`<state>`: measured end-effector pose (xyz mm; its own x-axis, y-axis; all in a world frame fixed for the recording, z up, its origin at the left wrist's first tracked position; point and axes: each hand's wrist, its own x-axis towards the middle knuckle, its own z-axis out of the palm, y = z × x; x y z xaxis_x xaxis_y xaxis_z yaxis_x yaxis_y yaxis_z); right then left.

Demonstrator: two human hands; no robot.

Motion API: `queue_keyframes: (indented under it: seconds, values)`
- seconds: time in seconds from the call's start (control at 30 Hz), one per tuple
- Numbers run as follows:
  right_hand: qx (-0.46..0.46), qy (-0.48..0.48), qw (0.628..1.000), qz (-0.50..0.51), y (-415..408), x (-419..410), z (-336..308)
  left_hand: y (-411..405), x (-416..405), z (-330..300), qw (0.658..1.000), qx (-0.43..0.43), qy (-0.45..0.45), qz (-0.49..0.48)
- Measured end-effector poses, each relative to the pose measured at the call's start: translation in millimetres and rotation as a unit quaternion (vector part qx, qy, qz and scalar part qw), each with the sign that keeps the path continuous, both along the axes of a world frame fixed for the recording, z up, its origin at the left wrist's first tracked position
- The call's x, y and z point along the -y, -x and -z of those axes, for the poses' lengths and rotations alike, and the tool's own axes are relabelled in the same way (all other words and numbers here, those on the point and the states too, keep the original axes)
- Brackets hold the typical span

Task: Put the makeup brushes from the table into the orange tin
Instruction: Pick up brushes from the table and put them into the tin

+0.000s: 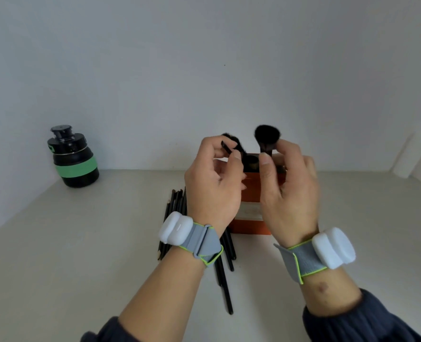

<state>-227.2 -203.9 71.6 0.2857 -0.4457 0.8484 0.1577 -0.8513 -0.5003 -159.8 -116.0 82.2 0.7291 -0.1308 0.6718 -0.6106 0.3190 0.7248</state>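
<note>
The orange tin stands on the table, mostly hidden behind my two raised hands. My right hand pinches a black makeup brush by its ferrule, bristles up, above the tin's mouth. My left hand pinches a second black brush, tilted, its bristles toward the back. Another dark brush head shows inside the tin between my hands. Several black brushes and pencils lie on the table left of the tin and under my left wrist.
A black bottle with a green band stands at the back left near the wall. A white block leans in the back right corner. The white table meets the wall just behind the tin.
</note>
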Motion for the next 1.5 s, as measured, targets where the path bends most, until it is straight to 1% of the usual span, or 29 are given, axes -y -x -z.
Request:
queue_keyframes:
  seconds: [0.1, 0.23, 0.37, 0.47, 0.57, 0.7, 0.87, 0.93, 1.03, 1.1, 1.17, 1.23, 1.33, 1.4, 1.5]
  values:
    - [-0.019, 0.001, 1.000, 0.003, -1.5, -0.5, 1.3, -2.7, -0.4, 3.0, 0.999, -0.001, -0.022, -0.025]
    - [-0.049, 0.032, 0.998, 0.030, -3.3, 0.0, 2.3, -5.1, -0.7, 7.1, 0.996, 0.019, -0.055, -0.061]
    - [-0.075, 0.008, 0.996, 0.049, -4.5, 1.3, 5.0, -7.3, -0.8, 12.2, 0.989, 0.064, -0.084, -0.102]
    - [-0.092, -0.008, 0.994, 0.055, -5.0, 1.3, 6.0, -8.7, -1.2, 15.3, 0.987, 0.072, -0.099, -0.105]
    - [-0.095, -0.014, 0.994, 0.056, -5.6, -0.5, 5.7, -10.2, -2.4, 18.0, 0.989, 0.056, -0.096, -0.095]
    - [-0.059, -0.014, 0.997, 0.039, -3.2, -5.8, 3.2, -17.3, -10.4, 20.6, 0.993, 0.030, -0.088, -0.076]
    - [0.068, 0.001, 0.997, 0.032, 4.2, -13.1, 3.2, -35.3, -25.7, 23.1, 0.991, 0.010, -0.102, -0.081]
    - [0.078, 0.012, 0.997, 0.010, 4.0, -17.5, 4.7, -43.9, -34.7, 24.9, 0.988, 0.021, -0.126, -0.090]
    - [0.052, 0.033, 0.997, -0.052, 1.7, -25.4, 8.5, -59.9, -50.7, 29.5, 0.978, 0.031, -0.179, -0.101]
    - [0.023, 0.037, 0.995, -0.089, -0.4, -32.1, 12.4, -71.4, -61.8, 33.8, 0.966, 0.028, -0.233, -0.109]
    - [-0.009, 0.030, 0.993, -0.115, -2.5, -39.9, 17.3, -81.5, -71.6, 39.4, 0.946, 0.016, -0.300, -0.118]
    - [-0.054, 0.034, 0.989, -0.133, -4.4, -47.1, 22.7, -88.4, -78.9, 45.5, 0.918, 0.005, -0.377, -0.122]
    - [-0.143, 0.076, 0.977, -0.137, -8.2, -53.9, 29.9, -96.4, -87.4, 51.2, 0.869, -0.022, -0.482, -0.114]
    - [-0.199, 0.100, 0.965, -0.140, -11.2, -56.1, 33.7, -100.1, -92.4, 51.9, 0.841, -0.039, -0.527, -0.117]
    - [-0.261, 0.128, 0.948, -0.128, -16.6, -57.3, 39.3, -102.5, -95.1, 52.5, 0.817, -0.053, -0.557, -0.139]
